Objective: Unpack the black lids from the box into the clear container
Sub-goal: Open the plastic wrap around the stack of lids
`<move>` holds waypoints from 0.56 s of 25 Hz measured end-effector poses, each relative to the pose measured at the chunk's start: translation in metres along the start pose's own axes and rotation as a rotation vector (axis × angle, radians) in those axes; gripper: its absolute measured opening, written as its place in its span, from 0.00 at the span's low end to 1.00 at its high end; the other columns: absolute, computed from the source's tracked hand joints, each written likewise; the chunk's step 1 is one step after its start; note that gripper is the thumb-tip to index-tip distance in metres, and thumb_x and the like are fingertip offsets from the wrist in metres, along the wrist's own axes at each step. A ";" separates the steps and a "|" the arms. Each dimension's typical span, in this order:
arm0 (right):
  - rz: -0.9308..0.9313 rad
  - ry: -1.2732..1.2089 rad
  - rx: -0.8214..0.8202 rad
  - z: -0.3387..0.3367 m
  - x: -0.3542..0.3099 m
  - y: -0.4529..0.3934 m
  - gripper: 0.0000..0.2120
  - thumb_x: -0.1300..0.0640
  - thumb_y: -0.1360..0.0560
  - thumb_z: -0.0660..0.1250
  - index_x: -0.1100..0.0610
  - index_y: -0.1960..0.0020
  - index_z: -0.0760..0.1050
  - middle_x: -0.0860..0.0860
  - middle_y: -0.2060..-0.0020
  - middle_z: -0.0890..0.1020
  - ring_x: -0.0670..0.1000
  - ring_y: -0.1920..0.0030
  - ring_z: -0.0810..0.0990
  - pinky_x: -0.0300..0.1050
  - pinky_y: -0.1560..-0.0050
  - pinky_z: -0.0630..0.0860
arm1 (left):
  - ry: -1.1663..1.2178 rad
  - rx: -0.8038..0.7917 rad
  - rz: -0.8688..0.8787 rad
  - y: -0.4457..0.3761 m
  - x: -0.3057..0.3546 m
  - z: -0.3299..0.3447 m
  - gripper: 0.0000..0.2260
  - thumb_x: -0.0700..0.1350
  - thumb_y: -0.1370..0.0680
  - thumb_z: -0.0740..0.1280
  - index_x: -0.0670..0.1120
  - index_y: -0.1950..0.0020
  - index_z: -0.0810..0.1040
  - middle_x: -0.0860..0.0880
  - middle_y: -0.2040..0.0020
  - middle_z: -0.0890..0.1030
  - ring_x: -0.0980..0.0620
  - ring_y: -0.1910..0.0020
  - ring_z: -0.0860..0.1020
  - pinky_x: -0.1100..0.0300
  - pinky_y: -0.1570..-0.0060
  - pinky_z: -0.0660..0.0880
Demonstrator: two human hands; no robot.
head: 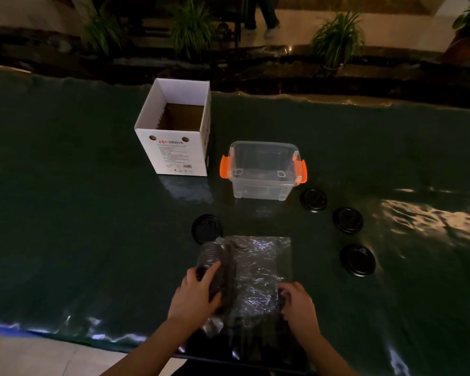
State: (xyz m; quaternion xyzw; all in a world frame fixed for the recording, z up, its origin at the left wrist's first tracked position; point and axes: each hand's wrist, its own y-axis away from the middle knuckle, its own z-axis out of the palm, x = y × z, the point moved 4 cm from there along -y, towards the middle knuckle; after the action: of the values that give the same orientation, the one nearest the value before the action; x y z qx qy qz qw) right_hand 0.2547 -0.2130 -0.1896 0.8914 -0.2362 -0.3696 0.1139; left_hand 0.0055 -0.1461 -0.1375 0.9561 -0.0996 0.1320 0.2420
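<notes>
A clear plastic bag (pixel 258 270) of stacked black lids lies on the dark table in front of me. My left hand (pixel 198 291) grips a stack of lids through the bag's left side. My right hand (pixel 299 302) holds the bag's right edge. Loose black lids lie on the table: one (pixel 206 228) just beyond the bag, and three to the right (pixel 314 200), (pixel 347 220), (pixel 358 259). The clear container (pixel 263 169) with orange latches stands open and looks empty. The white cardboard box (pixel 178 128) stands open to its left, with nothing visible inside.
The table (pixel 65 213) has a dark green glossy cover, and its near edge runs just below my wrists. Potted plants (pixel 337 39) and a dark ledge line the far side. A person's legs (pixel 261 14) are seen in the background.
</notes>
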 end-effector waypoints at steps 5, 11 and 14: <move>-0.020 0.009 0.002 -0.001 0.000 -0.001 0.19 0.73 0.25 0.59 0.57 0.43 0.81 0.48 0.57 0.75 0.44 0.65 0.75 0.36 0.60 0.73 | 0.080 0.124 -0.104 -0.002 -0.024 -0.010 0.32 0.57 0.23 0.61 0.47 0.23 0.54 0.44 0.24 0.58 0.45 0.28 0.64 0.49 0.33 0.68; -0.046 -0.018 -0.001 -0.006 0.001 -0.001 0.18 0.71 0.24 0.59 0.57 0.43 0.81 0.48 0.56 0.78 0.45 0.65 0.76 0.42 0.59 0.77 | 0.129 0.072 -0.271 -0.008 -0.019 -0.008 0.47 0.62 0.31 0.70 0.42 0.24 0.48 0.42 0.25 0.57 0.41 0.29 0.63 0.44 0.37 0.69; -0.063 -0.020 0.000 -0.008 0.003 0.002 0.18 0.70 0.23 0.60 0.56 0.42 0.81 0.49 0.54 0.78 0.43 0.66 0.75 0.43 0.57 0.78 | 0.397 0.091 -0.261 -0.009 -0.038 -0.011 0.44 0.52 0.31 0.74 0.45 0.24 0.52 0.41 0.28 0.63 0.40 0.32 0.67 0.45 0.35 0.69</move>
State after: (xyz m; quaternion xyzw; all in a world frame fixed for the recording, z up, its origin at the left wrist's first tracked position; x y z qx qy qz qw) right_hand 0.2617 -0.2162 -0.1852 0.8946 -0.2091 -0.3821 0.1000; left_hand -0.0300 -0.1278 -0.1435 0.9261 0.0804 0.2892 0.2287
